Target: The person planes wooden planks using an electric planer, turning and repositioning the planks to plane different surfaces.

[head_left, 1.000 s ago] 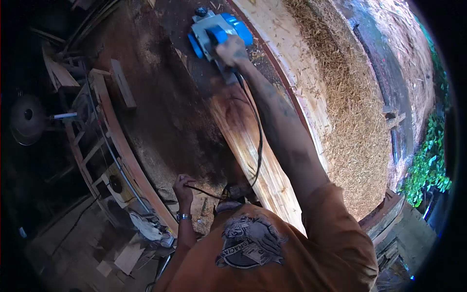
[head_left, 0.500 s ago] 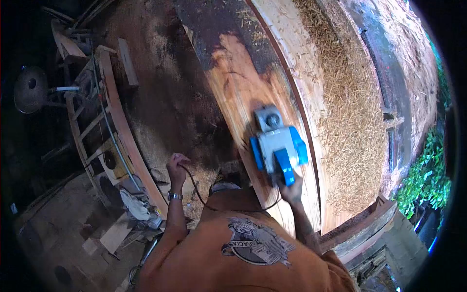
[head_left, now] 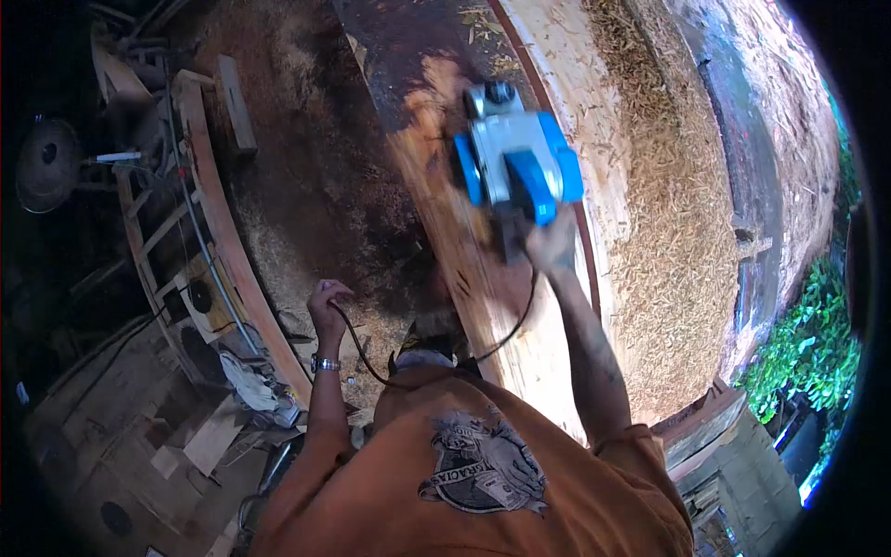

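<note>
A blue and silver electric planer [head_left: 509, 153] rests on a wide wooden plank [head_left: 445, 223], near the edge of its dark, unplaned far surface. My right hand [head_left: 549, 243] is closed around the planer's rear handle, its fingers partly hidden and blurred. The dark power cord [head_left: 520, 320] loops from the tool back across my body. Off to the left, my left hand [head_left: 329, 302] pinches this cord and holds it away from the plank. The near part of the plank shows bare pale wood.
Wood shavings [head_left: 673, 251] thickly cover the surface right of the plank. At left stands a wooden ladder-like frame [head_left: 218, 204], with a rag [head_left: 251, 381] by its lower end. A loose board [head_left: 237, 104] lies beyond it. Green plants [head_left: 803, 334] grow at far right.
My right hand has pushed the planer forward along the plank, away from my body, onto the darker area. The cord has been drawn forward with it. My left hand moved slightly left and up.
</note>
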The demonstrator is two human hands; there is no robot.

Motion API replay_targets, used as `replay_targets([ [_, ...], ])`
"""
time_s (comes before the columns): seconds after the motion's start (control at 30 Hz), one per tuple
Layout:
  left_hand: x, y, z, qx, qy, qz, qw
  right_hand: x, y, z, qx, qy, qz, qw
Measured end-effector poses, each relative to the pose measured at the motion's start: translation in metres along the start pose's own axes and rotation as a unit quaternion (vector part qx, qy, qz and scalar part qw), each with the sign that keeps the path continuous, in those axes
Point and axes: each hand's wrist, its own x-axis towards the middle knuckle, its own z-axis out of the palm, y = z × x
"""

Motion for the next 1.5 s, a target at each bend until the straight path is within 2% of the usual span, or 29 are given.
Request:
replay_targets([
  [0.03,0.002,-0.007,-0.001,0.012,-0.004,0.000,1.000,0.027,-0.001,0.010,-0.018,0.013,0.007,1.000],
  [0.07,0.005,-0.011,0.001,0.001,-0.002,-0.021,1.000,0.051,-0.013,0.014,-0.001,-0.002,-0.015,1.000],
  [0.1,0.006,-0.015,0.004,-0.011,-0.001,-0.042,0.999,0.075,-0.016,0.021,-0.025,-0.025,0.007,0.999],
  [0.23,0.004,-0.022,0.021,-0.053,0.004,-0.073,0.996,0.172,-0.009,0.055,-0.098,0.007,0.001,0.995],
  [0.3,0.008,-0.006,0.026,-0.030,-0.009,-0.058,0.998,0.223,-0.018,0.068,-0.083,0.024,-0.082,0.993],
  [0.37,0.016,0.007,0.021,-0.008,-0.023,-0.052,0.998,0.274,-0.030,0.075,-0.175,-0.011,-0.138,0.975],
  [0.4,0.017,0.012,0.016,0.001,-0.030,-0.058,0.998,0.298,-0.024,0.083,-0.149,-0.013,-0.150,0.977],
  [0.43,0.019,0.016,0.011,0.011,-0.034,-0.062,0.997,0.305,-0.032,0.092,-0.050,0.012,-0.064,0.997],
  [0.5,0.022,0.013,-0.005,0.010,-0.002,-0.021,1.000,0.294,-0.031,0.082,-0.156,-0.007,-0.100,0.983],
  [0.57,0.017,-0.012,-0.018,-0.041,0.044,-0.017,0.998,0.250,-0.014,0.068,-0.149,-0.023,-0.071,0.986],
  [0.6,0.017,-0.005,-0.027,0.003,0.049,-0.013,0.999,0.207,-0.018,0.048,-0.130,-0.044,-0.053,0.989],
  [0.63,0.017,-0.007,-0.032,-0.006,0.052,-0.012,0.999,0.172,0.010,0.041,-0.112,-0.032,-0.062,0.991],
  [0.7,0.011,-0.011,-0.037,-0.023,0.053,-0.013,0.998,0.076,0.017,0.003,-0.086,-0.035,-0.015,0.996],
  [0.73,0.007,-0.003,-0.033,-0.030,0.046,-0.024,0.998,0.026,0.030,-0.015,-0.089,0.005,-0.031,0.996],
  [0.77,0.002,0.002,-0.027,-0.030,0.023,-0.010,0.999,-0.023,0.043,-0.037,-0.080,-0.007,-0.050,0.996],
  [0.8,-0.005,0.005,-0.021,-0.029,-0.001,0.004,1.000,-0.076,0.053,-0.055,-0.010,0.003,-0.019,1.000],
  [0.83,-0.011,0.010,-0.014,-0.030,-0.024,0.018,0.999,-0.131,0.075,-0.077,-0.067,-0.031,0.004,0.997],
  [0.87,-0.017,0.018,-0.007,-0.048,-0.060,-0.006,0.997,-0.187,0.097,-0.094,-0.030,-0.056,0.075,0.995],
  [0.9,-0.026,0.029,0.003,-0.042,-0.072,0.008,0.996,-0.230,0.101,-0.113,-0.009,-0.071,0.138,0.988],
  [0.97,-0.035,0.050,0.022,-0.026,-0.101,0.039,0.994,-0.299,0.118,-0.140,0.002,-0.053,0.131,0.990],
  [1.0,-0.038,0.050,0.028,-0.030,-0.126,0.022,0.991,-0.326,0.131,-0.155,0.010,-0.069,0.172,0.983],
  [1.07,-0.040,0.066,0.040,-0.028,-0.134,0.011,0.990,-0.344,0.129,-0.170,0.028,-0.089,0.269,0.959],
  [1.1,-0.041,0.073,0.044,-0.027,-0.136,0.004,0.990,-0.341,0.133,-0.171,0.002,-0.066,0.178,0.982],
  [1.23,-0.032,0.083,0.050,-0.004,-0.131,0.018,0.991,-0.298,0.128,-0.168,-0.020,-0.119,0.191,0.974],
  [1.27,-0.029,0.085,0.049,0.004,-0.129,0.019,0.991,-0.277,0.117,-0.157,0.019,-0.068,0.137,0.988],
  [1.43,-0.027,0.056,0.049,-0.032,-0.113,0.003,0.993,-0.180,0.105,-0.128,-0.027,-0.078,0.121,0.989],
  [1.47,-0.027,0.045,0.048,-0.050,-0.118,-0.014,0.992,-0.158,0.101,-0.121,-0.031,-0.068,0.053,0.996],
  [1.5,-0.029,0.034,0.046,-0.068,-0.124,-0.032,0.989,-0.138,0.096,-0.114,-0.018,-0.065,0.079,0.995],
])
